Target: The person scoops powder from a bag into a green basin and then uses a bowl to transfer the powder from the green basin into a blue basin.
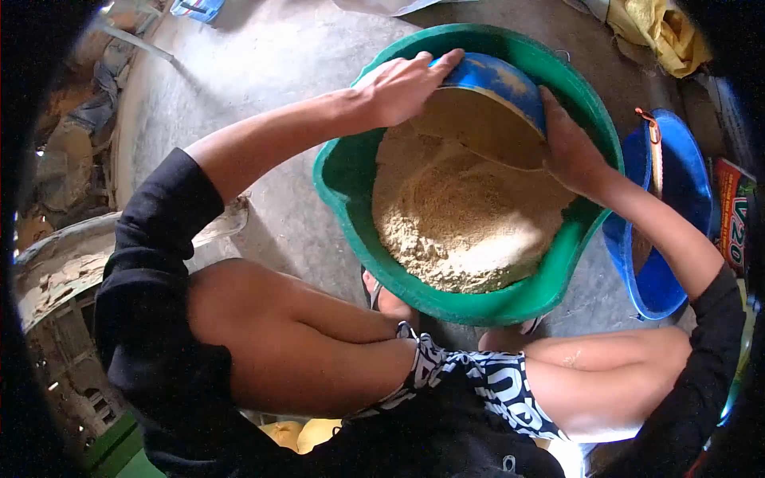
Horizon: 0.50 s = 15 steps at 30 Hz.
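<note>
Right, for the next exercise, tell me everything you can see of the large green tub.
The large green tub is round and looks plastic, its thick rim bulging outward at left and lower right. It stands upright on the grey floor, near the person's feet, holding tan, partly clumped powder. The left hand and right hand hold a blue round vessel over the powder.

Basin (550, 299) on floor (295, 48), powder (462, 199) inside. Bowl (502, 82) over the powder at basin's 12 o'clock; left grip (402, 89) at bowl's 10 o'clock, right grip (570, 151) at its 3. Feet (390, 303) at basin's 6; bucket (684, 167) at 3, packet (729, 211) just beyond; sack (649, 32) at 2.
</note>
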Each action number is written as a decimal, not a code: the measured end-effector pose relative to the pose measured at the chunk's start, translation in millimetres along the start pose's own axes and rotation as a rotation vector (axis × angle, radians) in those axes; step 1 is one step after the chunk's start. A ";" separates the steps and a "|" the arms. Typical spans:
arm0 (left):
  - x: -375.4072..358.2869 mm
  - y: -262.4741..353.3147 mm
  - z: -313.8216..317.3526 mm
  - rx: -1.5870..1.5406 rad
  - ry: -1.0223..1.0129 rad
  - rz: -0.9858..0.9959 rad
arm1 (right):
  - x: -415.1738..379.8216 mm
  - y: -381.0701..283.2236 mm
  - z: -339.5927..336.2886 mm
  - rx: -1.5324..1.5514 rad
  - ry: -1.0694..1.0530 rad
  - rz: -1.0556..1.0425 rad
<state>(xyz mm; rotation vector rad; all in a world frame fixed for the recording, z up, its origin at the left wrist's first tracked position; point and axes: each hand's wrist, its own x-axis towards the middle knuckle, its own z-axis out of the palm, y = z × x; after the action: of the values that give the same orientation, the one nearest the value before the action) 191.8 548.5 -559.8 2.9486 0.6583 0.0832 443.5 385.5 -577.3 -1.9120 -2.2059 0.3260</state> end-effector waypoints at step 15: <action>-35.0 12.0 3.7 -0.070 -0.250 0.169 | -65.8 -74.4 41.4 0.246 -0.339 0.386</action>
<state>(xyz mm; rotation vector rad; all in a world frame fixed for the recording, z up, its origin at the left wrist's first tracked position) 165.5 522.4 -562.9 2.8734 0.3648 -0.2386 370.2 308.8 -595.3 -2.2583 -1.8416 1.0000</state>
